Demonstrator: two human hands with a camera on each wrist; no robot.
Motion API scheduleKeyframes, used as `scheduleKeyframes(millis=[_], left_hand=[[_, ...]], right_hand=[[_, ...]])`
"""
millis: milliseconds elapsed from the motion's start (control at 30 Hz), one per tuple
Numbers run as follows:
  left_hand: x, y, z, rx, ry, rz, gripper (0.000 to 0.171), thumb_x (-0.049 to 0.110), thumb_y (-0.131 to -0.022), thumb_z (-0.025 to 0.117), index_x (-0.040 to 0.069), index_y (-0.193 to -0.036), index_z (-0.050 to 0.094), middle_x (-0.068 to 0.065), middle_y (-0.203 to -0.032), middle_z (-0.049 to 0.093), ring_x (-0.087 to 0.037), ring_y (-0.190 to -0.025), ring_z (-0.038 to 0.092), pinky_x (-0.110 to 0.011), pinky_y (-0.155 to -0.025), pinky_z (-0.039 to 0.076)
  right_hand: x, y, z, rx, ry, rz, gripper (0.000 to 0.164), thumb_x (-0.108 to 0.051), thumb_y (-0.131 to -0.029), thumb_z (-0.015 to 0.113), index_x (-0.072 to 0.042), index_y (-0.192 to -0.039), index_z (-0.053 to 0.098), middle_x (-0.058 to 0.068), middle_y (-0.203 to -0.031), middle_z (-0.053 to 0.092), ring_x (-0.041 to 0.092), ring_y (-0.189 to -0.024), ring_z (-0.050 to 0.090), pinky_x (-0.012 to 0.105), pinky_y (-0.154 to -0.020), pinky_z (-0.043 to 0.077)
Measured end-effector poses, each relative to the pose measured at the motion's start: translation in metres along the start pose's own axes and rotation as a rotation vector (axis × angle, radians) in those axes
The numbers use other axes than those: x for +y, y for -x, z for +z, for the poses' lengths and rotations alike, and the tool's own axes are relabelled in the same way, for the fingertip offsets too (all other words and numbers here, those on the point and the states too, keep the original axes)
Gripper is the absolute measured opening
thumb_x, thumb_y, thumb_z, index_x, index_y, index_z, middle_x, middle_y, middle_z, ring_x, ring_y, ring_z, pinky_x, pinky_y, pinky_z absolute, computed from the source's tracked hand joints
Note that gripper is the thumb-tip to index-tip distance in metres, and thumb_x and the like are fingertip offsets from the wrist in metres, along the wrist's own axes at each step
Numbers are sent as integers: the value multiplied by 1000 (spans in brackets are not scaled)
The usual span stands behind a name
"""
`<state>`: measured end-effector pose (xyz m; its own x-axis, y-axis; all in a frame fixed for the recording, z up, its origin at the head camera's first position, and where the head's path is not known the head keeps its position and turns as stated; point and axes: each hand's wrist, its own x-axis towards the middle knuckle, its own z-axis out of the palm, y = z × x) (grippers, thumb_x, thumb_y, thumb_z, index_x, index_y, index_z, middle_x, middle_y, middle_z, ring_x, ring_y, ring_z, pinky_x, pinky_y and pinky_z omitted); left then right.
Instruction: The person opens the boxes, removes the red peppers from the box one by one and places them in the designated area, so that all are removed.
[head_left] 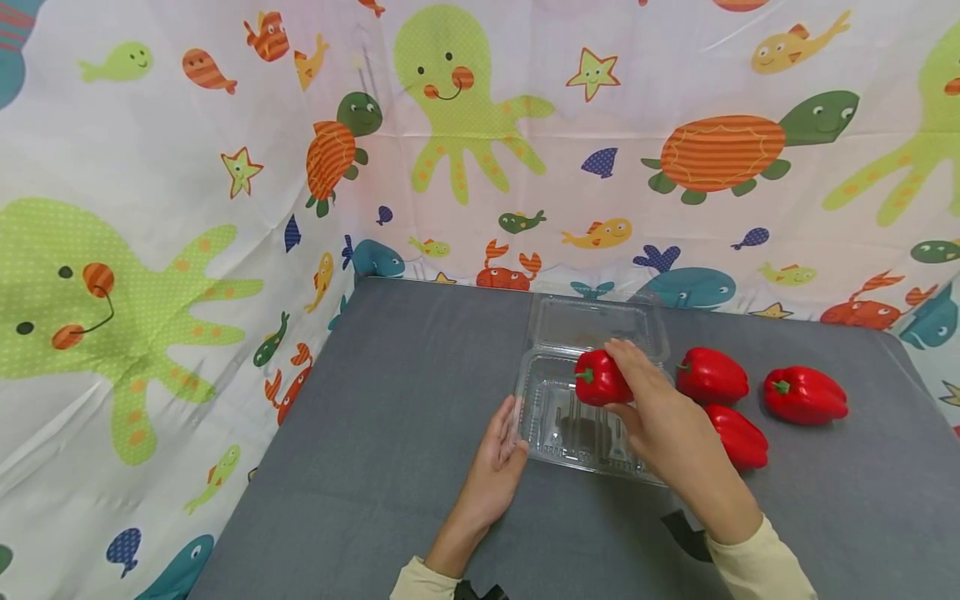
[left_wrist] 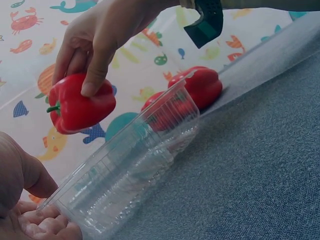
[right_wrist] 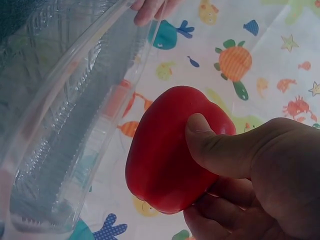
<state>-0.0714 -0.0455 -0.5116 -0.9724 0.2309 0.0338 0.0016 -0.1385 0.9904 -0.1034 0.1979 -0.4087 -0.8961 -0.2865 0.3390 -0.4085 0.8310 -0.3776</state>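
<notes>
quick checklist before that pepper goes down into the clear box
1. Grip: right hand holds the pepper with thumb and fingers round it: ok.
2. Box open, lid folded back: ok.
3. Box steadied: left hand touches its near left corner: ok.
4. Box bare inside: ok, nothing shows in it.
5. Pepper over the opening: ok in the head view.
6. Room for the three other peppers too: cannot tell.
</notes>
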Motion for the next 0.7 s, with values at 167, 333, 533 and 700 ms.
scheduleKeyframes(millis=[167,333,533,700], left_hand=[[0,0,0,-4,-1,9,69,-6,-108,43,5,-169,12,-11,-176,16,-24,-162,13,-32,-128,18],[-1,0,0,-2,-5,6,69,-6,-109,43,5,-169,12,-11,-176,16,-24,-162,13,-34,-128,18],[-1,0,0,3,-11,-4,69,-4,-109,44,7,-169,13,-11,-176,15,-26,-162,13,-37,-128,19],[-1,0,0,5,-8,-6,69,-4,-109,44,7,-170,13,-11,-176,15,-25,-162,13,-36,-128,19]], right_hand=[[3,3,-3,19,6,-8,104,-8,-73,97,-10,-162,43,21,-158,51,48,-138,54,53,-70,66],[5,4,-5,29,14,-6,106,-7,-71,98,-10,-161,43,23,-157,52,50,-136,55,56,-71,65],[8,6,-9,44,23,-9,105,-6,-71,98,-9,-160,43,23,-157,52,50,-136,55,60,-75,64],[11,7,-13,41,24,-5,108,-5,-69,98,-9,-161,42,23,-157,51,51,-136,55,63,-76,63]])
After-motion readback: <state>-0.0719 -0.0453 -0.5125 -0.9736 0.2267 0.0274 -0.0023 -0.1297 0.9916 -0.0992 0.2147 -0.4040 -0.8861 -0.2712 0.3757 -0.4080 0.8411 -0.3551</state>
